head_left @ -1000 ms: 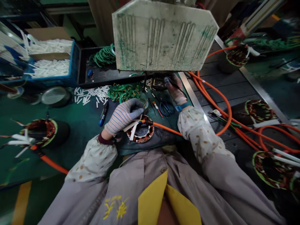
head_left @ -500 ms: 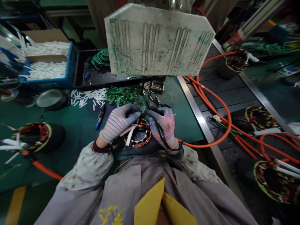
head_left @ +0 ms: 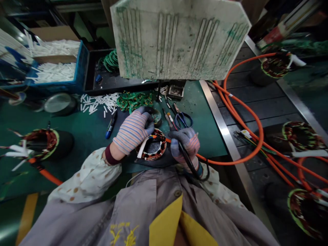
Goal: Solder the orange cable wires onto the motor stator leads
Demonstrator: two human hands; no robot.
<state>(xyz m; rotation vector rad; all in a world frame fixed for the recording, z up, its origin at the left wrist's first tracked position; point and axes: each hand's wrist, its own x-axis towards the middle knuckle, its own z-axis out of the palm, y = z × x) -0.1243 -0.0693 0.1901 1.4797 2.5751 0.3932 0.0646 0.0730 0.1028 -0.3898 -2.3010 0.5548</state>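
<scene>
- The coil (head_left: 163, 146) lies at the near edge of the bench (head_left: 206, 140), between the two hands, its ring opening facing up.
- Left hand (head_left: 135, 131): fingers curled in, thumb close to them, at the coil's upper left rim; whether they pinch a lead I cannot tell.
- Right hand (head_left: 186, 147): closed around a black cable (head_left: 188, 162), which loops down by the wrist. The hand is just right of the coil; what the cable ends in is hidden.
- Done, judging by how things lie: the orange cable (head_left: 220, 163) reaches the coil's upper side, and a white sleeve (head_left: 142, 147) lies across its left side.
- Not settled: coloured leads show near the left fingers, but whether they are joined or bare is too small to tell. The work on this coil looks part-way along.
- For comparison, the left coil (head_left: 56, 145) has several white sleeves sticking out and an orange cable of its own.
- Scissors (head_left: 185, 120) lie on the bench beyond the right hand, held by neither hand.
- White tubes (head_left: 98, 102) and green strips (head_left: 134, 100) lie loose in heaps beyond the left hand, many of them unused.
</scene>
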